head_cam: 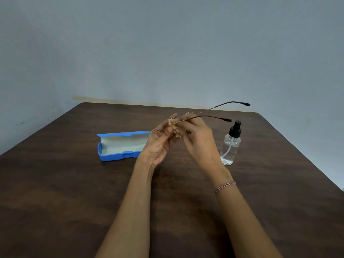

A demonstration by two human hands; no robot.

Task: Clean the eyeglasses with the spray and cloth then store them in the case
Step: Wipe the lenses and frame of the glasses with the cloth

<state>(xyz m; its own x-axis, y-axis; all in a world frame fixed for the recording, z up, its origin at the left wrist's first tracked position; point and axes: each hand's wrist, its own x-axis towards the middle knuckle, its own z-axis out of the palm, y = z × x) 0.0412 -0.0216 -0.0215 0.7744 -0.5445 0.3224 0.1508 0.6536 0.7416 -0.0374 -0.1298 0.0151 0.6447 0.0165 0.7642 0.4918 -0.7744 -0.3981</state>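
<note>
My left hand [160,144] pinches the cloth [174,128] around a lens of the glasses [208,116]; my right hand [197,140] grips the frame. The case [119,146] lies open, the spray [230,146] upright.

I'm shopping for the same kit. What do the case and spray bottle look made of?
Case: probably hard blue plastic, matte moulded shell, pale lining, possibly fabric. Spray bottle: clear body, plastic or glass, can't tell which; black pump top looks plastic.
</note>
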